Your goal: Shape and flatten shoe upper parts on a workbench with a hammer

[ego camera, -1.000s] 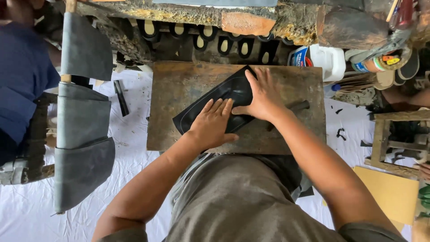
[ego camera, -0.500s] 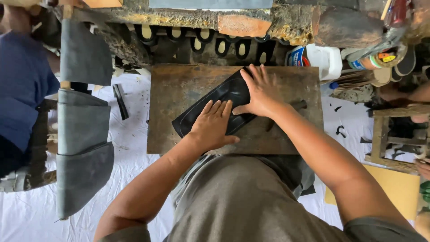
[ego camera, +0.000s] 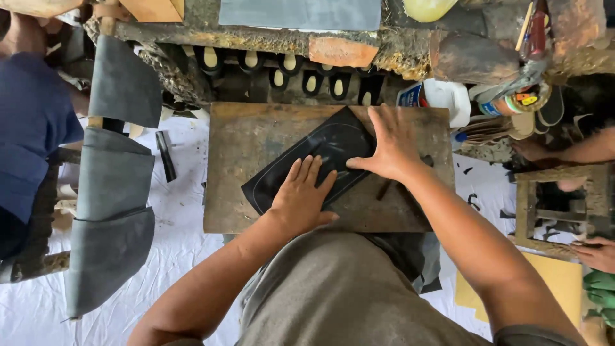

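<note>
A person in a blue shirt (ego camera: 29,134) is sitting at the far left edge, beside grey sheets (ego camera: 112,211) that are hanging over a wooden rail. A small dark strip (ego camera: 166,156) is lying on the white floor cloth (ego camera: 179,237) between those sheets and the wooden work board (ego camera: 237,160).

The left hand (ego camera: 301,198) is lying flat, palm down, fingers stretched forward and slightly spread, pressing on the near end of the black sheet of material (ego camera: 320,154). The right hand (ego camera: 391,147) is also open and flat, fingers fanned, pressing on the far right corner of the same sheet. Neither hand is gripping anything; both are just weighing the sheet down, and they are sitting close together without touching. The sheet is lying diagonally across the board, with a faint sole-shaped outline traced on it between the two hands.

Behind the board, a row of dark cut-out pieces (ego camera: 288,70) is lined up along a rough bench. To the right, a white container (ego camera: 442,96) is standing just past the board's corner, a small wooden stool (ego camera: 557,205) is further out, and another person's hand (ego camera: 596,253) is resting near a yellow sheet (ego camera: 557,282).
</note>
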